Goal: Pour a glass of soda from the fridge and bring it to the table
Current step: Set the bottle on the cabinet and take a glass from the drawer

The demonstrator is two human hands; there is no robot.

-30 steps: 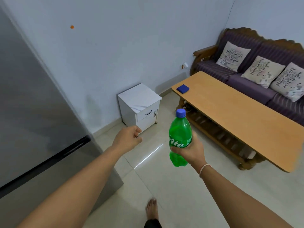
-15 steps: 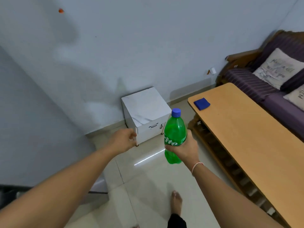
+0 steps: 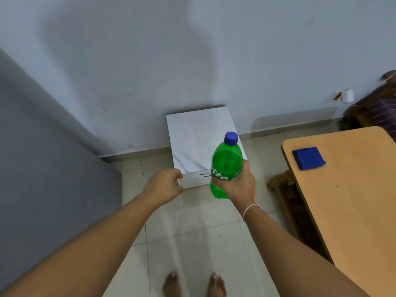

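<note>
Tiled floor [image 3: 192, 232] between cabinet [image 3: 199, 142], table [image 3: 353, 200]

Both bare forearms reach forward and slightly inward from the lower corners of the view. The left hand [image 3: 164, 185] is curled into a loose fist, knuckles up, with nothing visible inside it. The right hand [image 3: 236, 185] is wrapped around the lower half of an upright green soda bottle [image 3: 227, 162], thumb on the near side and fingers hidden behind it. A thin thread bracelet [image 3: 249, 211] circles the right wrist. Two bare feet [image 3: 194, 284] show at the bottom edge.
</note>
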